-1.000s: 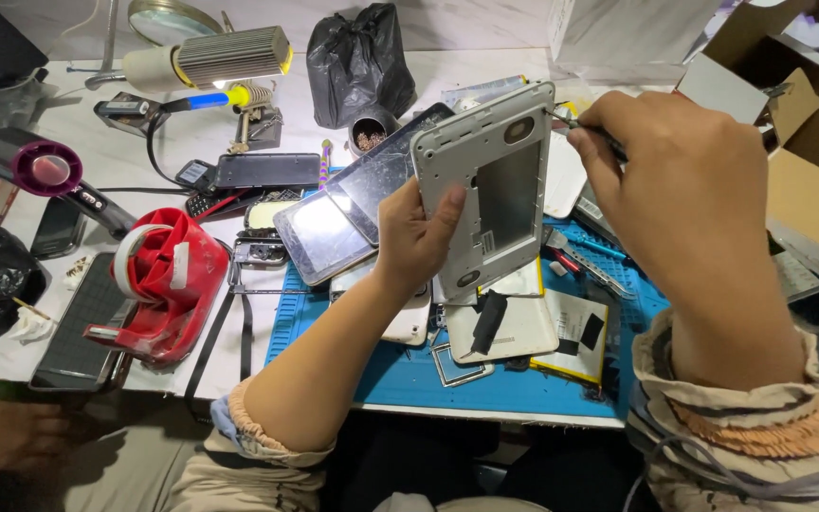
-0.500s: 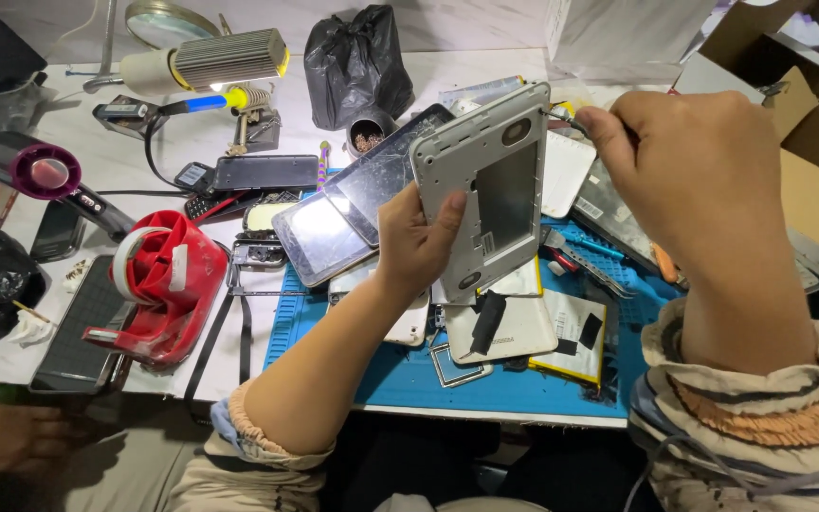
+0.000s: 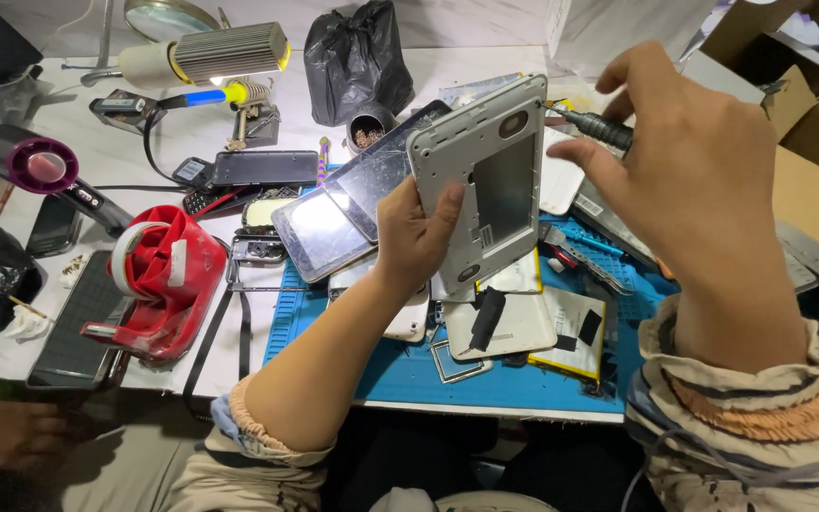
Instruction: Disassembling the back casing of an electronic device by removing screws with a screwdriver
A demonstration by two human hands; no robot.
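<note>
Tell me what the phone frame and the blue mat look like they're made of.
Phone frame in the left hand: likely moulded plastic, matt pale grey, with thin ribs and screw holes. Blue mat: probably silicone or rubber, dull, with raised moulded edges.

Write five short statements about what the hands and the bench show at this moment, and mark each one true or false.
1. The left hand holds up a grey phone frame. True.
2. The right hand holds a hammer. False: it holds a thin screwdriver whose tip points at the frame's upper edge.
3. A red tape dispenser stands to the left of the blue mat. True.
4. The phone frame lies flat on the mat. False: it is lifted above the mat, tilted, in the left hand.
5. The black plastic bag sits at the near edge of the table. False: it sits at the far side, behind the phones.
</note>
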